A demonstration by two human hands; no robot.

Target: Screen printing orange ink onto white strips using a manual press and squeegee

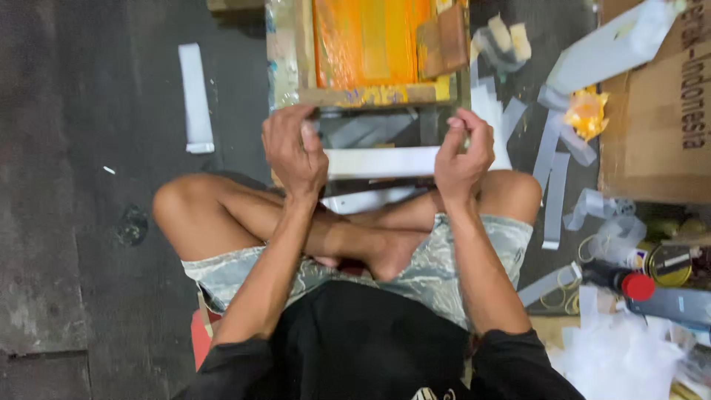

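White paper strip (381, 161): held taut and level, just below the wooden printing frame (366, 52) with its orange screen. Left hand (295, 152): fingers closed, pinching the strip's left end. Right hand (463, 152): fingers closed on the right end. Handling, as judged: keep even tension, edges square to the frame, thumbs off the face. Loose strips (552, 178) right of the frame, on the floor.
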